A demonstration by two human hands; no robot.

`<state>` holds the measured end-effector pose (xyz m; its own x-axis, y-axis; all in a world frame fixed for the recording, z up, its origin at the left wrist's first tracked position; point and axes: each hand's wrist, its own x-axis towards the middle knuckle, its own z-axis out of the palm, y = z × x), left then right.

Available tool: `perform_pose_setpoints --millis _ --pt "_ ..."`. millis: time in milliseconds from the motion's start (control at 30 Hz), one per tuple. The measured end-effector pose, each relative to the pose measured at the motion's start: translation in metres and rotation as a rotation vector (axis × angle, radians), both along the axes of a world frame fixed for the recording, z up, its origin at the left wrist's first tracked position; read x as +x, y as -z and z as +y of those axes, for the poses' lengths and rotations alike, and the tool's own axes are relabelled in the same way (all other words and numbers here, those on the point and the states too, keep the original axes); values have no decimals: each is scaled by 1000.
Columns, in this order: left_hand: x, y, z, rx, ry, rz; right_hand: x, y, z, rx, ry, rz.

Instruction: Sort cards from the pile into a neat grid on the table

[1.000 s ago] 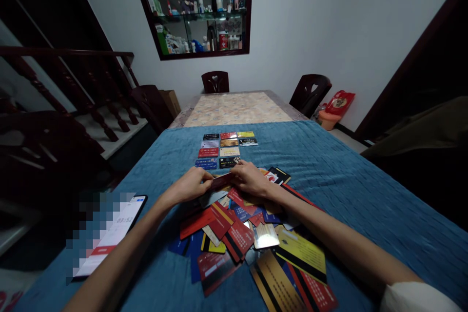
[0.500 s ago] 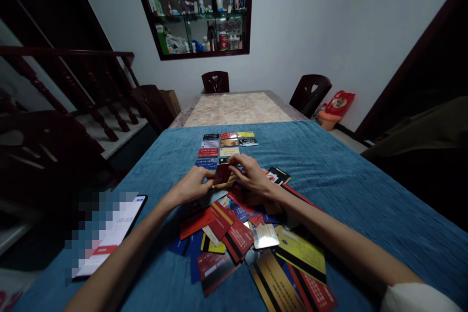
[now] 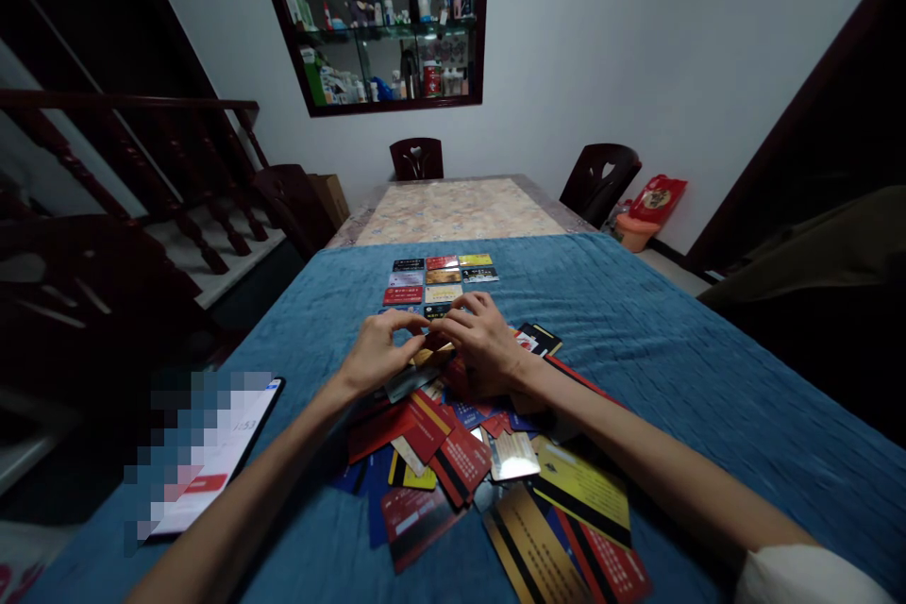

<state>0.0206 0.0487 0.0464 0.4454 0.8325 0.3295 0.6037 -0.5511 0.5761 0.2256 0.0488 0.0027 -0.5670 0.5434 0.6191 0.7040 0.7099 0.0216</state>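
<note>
Head view: my left hand [image 3: 382, 351] and right hand [image 3: 485, 337] nearly meet at the fingertips; whether they pinch anything, I cannot tell. Loose cards [image 3: 463, 461] spread toward six o'clock, card rows [image 3: 444, 276] toward twelve; light edge pinches should suit.

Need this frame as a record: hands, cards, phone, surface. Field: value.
left hand: above pile, fingertips close to the other hand's
right hand: above pile, fingers curled
grip: unclear, fingers hide it
pile: loose overlapping cards, mixed colours
rows: cards laid out beyond pile
phone: left of pile, screen lit
cloth: blue, under cards and phone
</note>
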Motion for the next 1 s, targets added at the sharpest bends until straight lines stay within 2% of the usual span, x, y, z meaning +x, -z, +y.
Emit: perform_pose_setpoints --millis 200,433,633,1000 --pt "0 4 1 32 19 32 -1 2 1 -18 21 46" --pt "-2 -2 0 34 6 139 2 9 5 -225 69 112" --pt "-5 1 3 -8 -1 210 6 14 9 -369 75 124" --pt "-5 8 6 -85 18 275 1 15 6 -335 77 81"
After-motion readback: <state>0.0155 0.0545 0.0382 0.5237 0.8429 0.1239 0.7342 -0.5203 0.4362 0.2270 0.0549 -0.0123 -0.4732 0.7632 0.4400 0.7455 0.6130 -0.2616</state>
